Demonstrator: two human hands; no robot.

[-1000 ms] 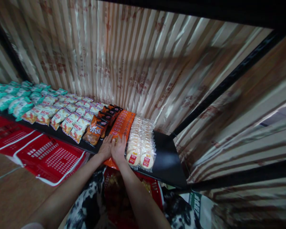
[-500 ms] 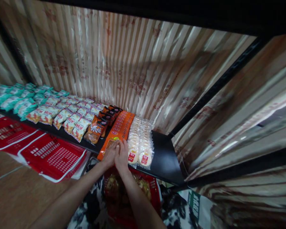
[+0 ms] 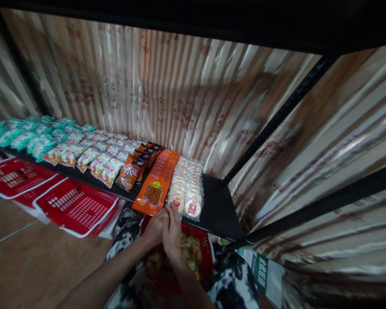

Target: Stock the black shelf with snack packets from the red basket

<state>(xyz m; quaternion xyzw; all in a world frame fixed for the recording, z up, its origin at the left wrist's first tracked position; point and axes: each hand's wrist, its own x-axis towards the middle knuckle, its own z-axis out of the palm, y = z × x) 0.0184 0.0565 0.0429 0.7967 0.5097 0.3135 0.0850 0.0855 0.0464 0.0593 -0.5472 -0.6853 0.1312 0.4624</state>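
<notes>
My left hand (image 3: 154,228) and my right hand (image 3: 172,227) touch each other just in front of the shelf edge. The right hand's fingers are stretched out, and no item shows in them. The right hand covers most of the left hand's fingers. Behind them lies a long orange snack packet (image 3: 154,189) with a picture of brown sticks. To its right are two rows of round white crackers (image 3: 193,207) in clear wrappers; my fingertips overlap the lower end of the nearer row, and whether they touch it I cannot tell.
On the black shelf (image 3: 214,206) stand brown-orange snack bags (image 3: 128,174), white snack bags (image 3: 99,162) and teal packets (image 3: 41,146). Red baskets (image 3: 77,204) sit below at left. Another red basket (image 3: 209,251) with wrapped items is beneath my arms. A slanting black post (image 3: 276,120) rises at right.
Both hands have drawn back from the orange packet toward me and slightly right, uncovering its lower end. They remain together. The camera view has shifted slightly.
</notes>
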